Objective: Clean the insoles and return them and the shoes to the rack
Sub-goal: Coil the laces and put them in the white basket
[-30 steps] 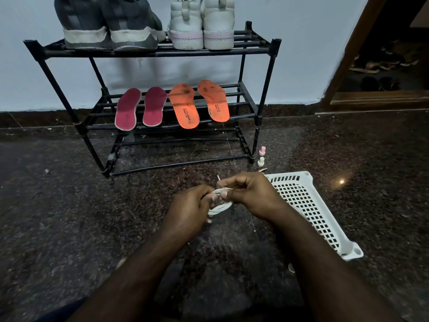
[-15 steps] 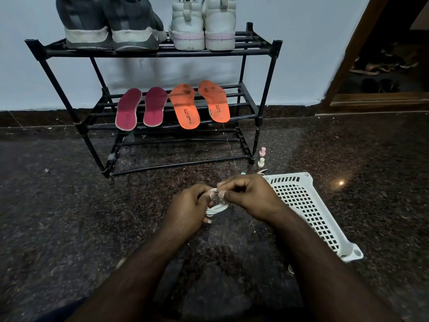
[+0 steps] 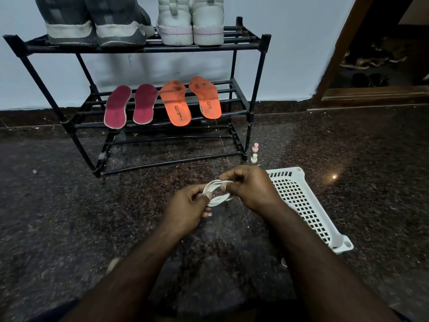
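A black three-tier shoe rack [image 3: 254,94] stands against the pale wall. Its top shelf carries a pair of grey shoes [image 3: 92,22] and a pair of white shoes [image 3: 190,22]. Two maroon insoles [image 3: 130,106] and two orange insoles [image 3: 190,101] lie on the middle shelf. In front of the rack, above the floor, both hands hold a small coil of white lace [image 3: 217,192]. My left hand [image 3: 188,209] pinches its left side. My right hand [image 3: 250,188] pinches its top right.
A white perforated plastic basket [image 3: 301,205] lies on the dark granite floor just right of my right hand. Two small pale bottles [image 3: 254,153] stand by the rack's front right leg. A doorway with more footwear [image 3: 371,59] opens at the right.
The two hands have kept winding the white lace; its loops now show more plainly between the fingers. Rack, shoes and insoles have not moved.
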`<action>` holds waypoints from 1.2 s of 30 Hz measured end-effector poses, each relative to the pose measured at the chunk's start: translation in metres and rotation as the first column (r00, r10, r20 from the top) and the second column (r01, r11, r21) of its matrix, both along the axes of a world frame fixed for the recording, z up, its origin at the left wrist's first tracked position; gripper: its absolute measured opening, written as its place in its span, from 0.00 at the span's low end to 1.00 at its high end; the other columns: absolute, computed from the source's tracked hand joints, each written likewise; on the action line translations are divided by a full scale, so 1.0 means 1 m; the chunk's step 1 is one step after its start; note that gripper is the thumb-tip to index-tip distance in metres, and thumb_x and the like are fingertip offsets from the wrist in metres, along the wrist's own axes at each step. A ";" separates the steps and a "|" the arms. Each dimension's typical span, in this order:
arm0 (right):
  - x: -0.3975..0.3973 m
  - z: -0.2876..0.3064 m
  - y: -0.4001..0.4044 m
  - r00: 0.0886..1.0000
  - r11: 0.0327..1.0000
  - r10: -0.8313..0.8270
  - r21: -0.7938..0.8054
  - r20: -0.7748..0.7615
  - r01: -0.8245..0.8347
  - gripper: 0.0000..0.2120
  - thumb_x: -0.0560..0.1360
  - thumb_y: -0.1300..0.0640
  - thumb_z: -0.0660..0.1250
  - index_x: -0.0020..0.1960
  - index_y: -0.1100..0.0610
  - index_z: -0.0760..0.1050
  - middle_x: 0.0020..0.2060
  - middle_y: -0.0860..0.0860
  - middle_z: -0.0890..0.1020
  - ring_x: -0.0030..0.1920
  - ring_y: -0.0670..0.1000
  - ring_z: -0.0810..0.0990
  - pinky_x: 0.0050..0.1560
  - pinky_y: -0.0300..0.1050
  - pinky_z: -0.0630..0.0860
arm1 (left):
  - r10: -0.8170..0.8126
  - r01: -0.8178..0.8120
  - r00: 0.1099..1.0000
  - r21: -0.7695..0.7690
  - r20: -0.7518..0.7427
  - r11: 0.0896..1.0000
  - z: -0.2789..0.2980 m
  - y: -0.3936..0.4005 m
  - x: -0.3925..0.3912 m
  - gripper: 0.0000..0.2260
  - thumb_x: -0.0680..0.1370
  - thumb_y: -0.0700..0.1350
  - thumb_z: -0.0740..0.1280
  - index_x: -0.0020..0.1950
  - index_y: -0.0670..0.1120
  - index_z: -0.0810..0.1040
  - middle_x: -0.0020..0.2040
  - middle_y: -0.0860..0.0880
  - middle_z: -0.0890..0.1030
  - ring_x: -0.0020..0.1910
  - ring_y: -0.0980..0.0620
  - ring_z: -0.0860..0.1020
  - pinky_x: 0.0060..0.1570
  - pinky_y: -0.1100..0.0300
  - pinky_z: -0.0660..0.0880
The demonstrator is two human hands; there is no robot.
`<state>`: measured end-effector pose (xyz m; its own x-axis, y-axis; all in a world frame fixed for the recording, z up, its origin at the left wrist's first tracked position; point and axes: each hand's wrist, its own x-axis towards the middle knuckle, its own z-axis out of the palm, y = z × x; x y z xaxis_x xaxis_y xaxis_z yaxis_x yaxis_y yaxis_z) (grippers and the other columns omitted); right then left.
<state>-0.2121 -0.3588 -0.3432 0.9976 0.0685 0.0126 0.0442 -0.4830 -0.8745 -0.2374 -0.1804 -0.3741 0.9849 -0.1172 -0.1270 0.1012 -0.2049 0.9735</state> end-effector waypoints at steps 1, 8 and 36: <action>0.000 0.000 0.000 1.000 1.000 0.002 0.007 0.000 -0.002 0.10 0.69 0.62 0.77 0.42 0.48 0.82 0.39 0.44 0.85 0.40 0.45 0.84 0.49 0.53 0.82 | -0.006 0.006 1.000 0.013 -0.003 1.000 0.000 0.000 -0.001 0.10 0.83 0.42 0.65 0.61 0.48 0.82 0.44 0.51 0.86 0.39 0.54 0.83 0.42 0.57 0.82; -0.002 0.008 -0.003 1.000 0.983 0.015 0.182 -0.021 -0.011 0.11 0.69 0.68 0.75 0.44 0.53 0.83 0.41 0.53 0.86 0.43 0.54 0.85 0.50 0.55 0.82 | -0.022 -0.107 0.947 -0.377 -0.322 0.920 0.013 0.003 -0.002 0.10 0.83 0.42 0.63 0.59 0.48 0.83 0.49 0.47 0.86 0.42 0.55 0.79 0.47 0.57 0.81; 0.065 -0.005 -0.150 0.954 0.929 -0.222 0.253 -0.200 0.269 0.08 0.73 0.73 0.68 0.47 0.62 0.80 0.38 0.59 0.83 0.32 0.52 0.81 0.31 0.43 0.79 | 0.007 -0.042 0.981 -0.175 -0.196 0.984 -0.007 -0.154 0.100 0.06 0.78 0.38 0.71 0.53 0.37 0.81 0.46 0.41 0.84 0.35 0.53 0.81 0.31 0.63 0.79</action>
<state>-0.1474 -0.5090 -0.3477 0.9721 -0.1611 -0.1705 -0.2014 -0.2003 -0.9588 -0.1377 -0.3347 -0.3814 0.9464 -0.1313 -0.2951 0.2942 -0.0261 0.9554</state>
